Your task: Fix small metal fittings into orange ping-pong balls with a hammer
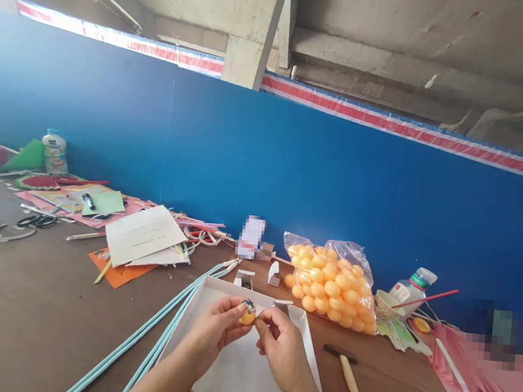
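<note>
Between the thumb and fingers of my left hand is a small orange ball with a shiny silver piece on its top. My right hand is at the ball's right side, thumb and fingertips pinched together; whatever is in that pinch is too small to make out. Both hands are above a shallow white box lying on the brown table. Small open cartons stand at the box's far edge. Beyond the box, to the right, sits a clear plastic bag full of orange balls.
A hammer lies right of the box. Light-blue cords run along its left. Papers, scissors and coloured strips are at left. A bottle and woven cup stand right, before the blue partition.
</note>
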A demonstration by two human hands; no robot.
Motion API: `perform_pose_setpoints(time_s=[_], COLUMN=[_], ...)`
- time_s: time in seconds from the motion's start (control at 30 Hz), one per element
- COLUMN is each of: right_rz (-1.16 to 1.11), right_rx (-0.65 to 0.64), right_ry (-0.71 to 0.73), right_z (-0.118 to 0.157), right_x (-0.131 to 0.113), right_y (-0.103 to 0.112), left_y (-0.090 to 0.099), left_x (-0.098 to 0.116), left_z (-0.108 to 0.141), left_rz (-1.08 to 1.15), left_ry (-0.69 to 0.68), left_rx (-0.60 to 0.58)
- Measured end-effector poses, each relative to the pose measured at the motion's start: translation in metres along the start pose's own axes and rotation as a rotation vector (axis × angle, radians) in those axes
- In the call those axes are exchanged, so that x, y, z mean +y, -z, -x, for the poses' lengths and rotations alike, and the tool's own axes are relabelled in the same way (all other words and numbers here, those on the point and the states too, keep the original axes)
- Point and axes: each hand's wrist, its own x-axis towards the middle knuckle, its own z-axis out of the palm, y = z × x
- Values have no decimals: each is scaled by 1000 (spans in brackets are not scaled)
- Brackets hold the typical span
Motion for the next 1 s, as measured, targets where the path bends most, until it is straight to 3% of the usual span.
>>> perform_pose_setpoints(time_s=[0.27,0.57,0.83,1.0], right_rz=[93,43,-263,-437], right_rx=[32,49,-100,-66], right_ry=[-12,-113,-253,-259], right_z=[0,-2,-4,-2], right_x=[6,9,-2,-8], right_y=[0,-3,-1,0], left_y=[-1,0,-2,-1], left_x=[1,0,2,1], left_z=[0,0,3,1], left_rz=[-10,-27,-28,2], left_ry=[-29,-31,-55,-22], left_rx=[1,-11,-60,-55])
